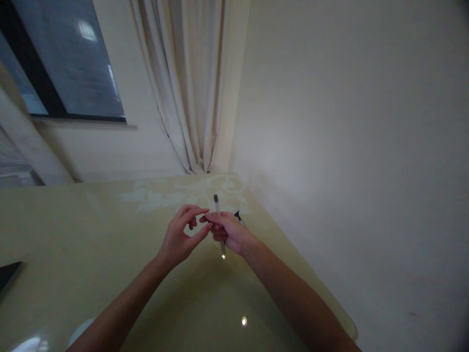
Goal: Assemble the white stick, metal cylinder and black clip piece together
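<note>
The pale wall [340, 122] fills most of your right side. Below it spreads the greenish counter [91, 244], its glossy top patterned with pale scrolls near the far corner. A long cream curtain [190, 83] hangs beyond that corner, left of the wall. Farther left is the dark-framed window [82, 58], with part of a second curtain [29, 137] below it at the left edge.

Your two hands meet above the counter. Your right hand [234, 232] has its grip closed around a pen; your left hand [179, 237] is curved, with its index finger and thumb reaching to the right fingertips. You cannot tell from here whether the left grip pinches something small there.

A dark, flat object [9, 276] juts in at the left edge, well apart from your hands. The pen [217, 204] stands nearly upright in your right hand, its dark end up and its lower end showing below your fingers. Smallest is a black-ended piece [237, 215] just beyond your right hand; whether you hold it is unclear.
</note>
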Demonstrator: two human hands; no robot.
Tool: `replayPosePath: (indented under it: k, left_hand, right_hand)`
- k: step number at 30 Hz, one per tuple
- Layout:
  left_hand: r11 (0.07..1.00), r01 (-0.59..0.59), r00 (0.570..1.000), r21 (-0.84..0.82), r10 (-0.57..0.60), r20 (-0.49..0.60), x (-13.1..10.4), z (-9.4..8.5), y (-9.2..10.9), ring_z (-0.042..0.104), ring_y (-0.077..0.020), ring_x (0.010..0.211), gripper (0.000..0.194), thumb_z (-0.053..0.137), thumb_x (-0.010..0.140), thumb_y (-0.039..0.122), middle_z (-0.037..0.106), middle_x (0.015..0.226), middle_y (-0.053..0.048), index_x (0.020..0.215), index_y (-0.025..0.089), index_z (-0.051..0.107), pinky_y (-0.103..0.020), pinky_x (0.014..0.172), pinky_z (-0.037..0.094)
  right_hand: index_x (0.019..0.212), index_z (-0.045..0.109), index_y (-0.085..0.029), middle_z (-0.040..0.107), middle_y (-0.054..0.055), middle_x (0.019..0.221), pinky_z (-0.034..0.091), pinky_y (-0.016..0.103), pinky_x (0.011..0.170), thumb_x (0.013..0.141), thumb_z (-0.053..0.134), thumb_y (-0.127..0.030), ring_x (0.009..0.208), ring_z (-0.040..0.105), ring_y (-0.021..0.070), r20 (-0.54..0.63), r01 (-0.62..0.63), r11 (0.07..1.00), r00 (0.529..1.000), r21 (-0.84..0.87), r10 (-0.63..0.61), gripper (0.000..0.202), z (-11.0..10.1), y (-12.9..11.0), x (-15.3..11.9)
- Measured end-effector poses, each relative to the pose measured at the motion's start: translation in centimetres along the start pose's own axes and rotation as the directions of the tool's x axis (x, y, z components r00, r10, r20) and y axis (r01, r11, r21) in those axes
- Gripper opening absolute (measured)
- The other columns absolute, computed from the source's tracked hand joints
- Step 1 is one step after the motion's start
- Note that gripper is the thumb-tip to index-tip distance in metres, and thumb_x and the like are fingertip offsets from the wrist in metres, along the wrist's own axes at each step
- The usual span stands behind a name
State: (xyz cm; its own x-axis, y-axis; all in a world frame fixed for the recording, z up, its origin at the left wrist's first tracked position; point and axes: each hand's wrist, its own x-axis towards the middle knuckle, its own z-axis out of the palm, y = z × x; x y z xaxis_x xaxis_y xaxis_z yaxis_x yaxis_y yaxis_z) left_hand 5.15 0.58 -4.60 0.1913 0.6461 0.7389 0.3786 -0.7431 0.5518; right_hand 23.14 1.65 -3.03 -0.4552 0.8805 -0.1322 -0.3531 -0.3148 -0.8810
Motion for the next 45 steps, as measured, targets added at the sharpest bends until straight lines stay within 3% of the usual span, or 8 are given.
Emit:
replayPosePath:
  k: [7, 16, 26, 34, 37, 39, 42, 45]
  left_hand:
    - [0.994, 0.034, 0.997, 0.107, -0.041, 0.059, -0.2, 0.7, -0.4, 0.059, -0.0130, 0.072, 0.039, 0.079, 0.093, 0.037, 0.068, 0.106, -0.004, 0.128, 0.023, 0.070, -0.027, 0.063, 0.053]
    - [0.967, 0.033, 0.995, 0.253, -0.055, 0.081, -0.1, 0.9, -0.5, 0.068, -0.0196, 0.086, 0.035, 0.078, 0.094, 0.036, 0.072, 0.109, -0.008, 0.124, 0.019, 0.071, -0.034, 0.075, 0.059]
    - [0.947, -0.011, 0.993, 0.322, -0.026, 0.112, 0.2, 0.3, -0.2, 0.071, -0.0225, 0.091, 0.028, 0.077, 0.095, 0.035, 0.074, 0.107, -0.009, 0.118, 0.020, 0.073, -0.035, 0.078, 0.058]
    - [0.925, -0.023, 0.994, 0.380, -0.019, 0.105, 0.1, 0.2, 0.3, 0.071, -0.0275, 0.103, 0.029, 0.080, 0.091, 0.030, 0.074, 0.111, -0.011, 0.118, 0.022, 0.074, -0.040, 0.090, 0.057]
    - [0.956, 0.055, 0.995, 0.289, -0.078, 0.067, 0.4, 0.0, 0.3, 0.068, -0.0228, 0.091, 0.026, 0.078, 0.090, 0.030, 0.074, 0.106, -0.009, 0.115, 0.021, 0.075, -0.036, 0.083, 0.055]
    - [0.971, 0.189, 0.980, 0.144, -0.196, 0.030, 0.8, -0.3, 0.1, 0.062, -0.0171, 0.075, 0.028, 0.079, 0.088, 0.035, 0.074, 0.100, -0.006, 0.112, 0.021, 0.076, -0.031, 0.070, 0.053]
    - [0.901, 0.420, 0.907, -0.111, -0.422, 0.012, 1.5, -0.9, -0.4, 0.052, -0.0123, 0.061, 0.040, 0.083, 0.081, 0.046, 0.075, 0.091, -0.004, 0.110, 0.018, 0.079, -0.026, 0.057, 0.044]
    - [0.795, 0.535, 0.836, -0.285, -0.547, 0.044, 1.7, -1.4, -0.8, 0.055, -0.0127, 0.064, 0.050, 0.087, 0.075, 0.050, 0.075, 0.087, -0.004, 0.112, 0.017, 0.080, -0.026, 0.060, 0.044]
  right_hand:
    - [0.086, 0.078, -0.014, 0.039, -0.009, 0.055, 0.008, 0.028, 0.049, 0.076, 0.085, -0.049, 0.046, 0.020, 0.0058, -0.091, 0.085, 0.978, 0.990, -0.193, -0.104, 0.037, -1.1, 0.5, 0.8]
    - [0.088, 0.080, -0.014, 0.039, -0.008, 0.051, 0.015, 0.029, 0.051, 0.086, 0.074, -0.059, 0.049, 0.025, 0.0089, -0.159, 0.117, 0.855, 0.961, -0.506, -0.225, 0.046, -1.2, 0.8, 0.9]
    - [0.086, 0.083, -0.015, 0.038, -0.007, 0.052, 0.022, 0.028, 0.057, 0.081, 0.080, -0.060, 0.055, 0.031, 0.0113, -0.134, 0.120, 0.825, 0.964, -0.552, -0.230, 0.045, -1.2, 0.2, 0.4]
    - [0.083, 0.082, -0.016, 0.067, 0.002, 0.072, 0.035, 0.029, 0.068, 0.082, 0.080, -0.057, 0.071, 0.056, 0.0163, -0.141, 0.148, 0.785, 0.948, -0.601, -0.287, 0.041, -1.4, 0.7, 0.8]
    - [0.086, 0.080, -0.016, 0.061, 0.000, 0.070, 0.034, 0.029, 0.067, 0.084, 0.077, -0.063, 0.069, 0.052, 0.0155, -0.103, 0.172, 0.750, 0.947, -0.639, -0.305, 0.047, -1.5, 0.4, 0.8]
    - [0.095, 0.079, -0.017, 0.055, -0.001, 0.067, 0.033, 0.029, 0.065, 0.094, 0.064, -0.066, 0.065, 0.047, 0.0151, -0.066, 0.210, 0.716, 0.939, -0.666, -0.338, 0.052, -1.8, -0.2, 0.6]
    - [0.103, 0.078, -0.018, 0.050, -0.001, 0.067, 0.034, 0.030, 0.065, 0.104, 0.045, -0.066, 0.064, 0.046, 0.0166, -0.047, 0.263, 0.614, 0.896, -0.744, -0.441, 0.058, -2.4, -1.2, 0.4]
    - [0.104, 0.079, -0.019, 0.051, 0.000, 0.069, 0.035, 0.030, 0.069, 0.106, 0.045, -0.063, 0.068, 0.049, 0.0182, 0.008, 0.297, 0.505, 0.867, -0.810, -0.498, 0.055, -2.5, -1.5, 0.3]
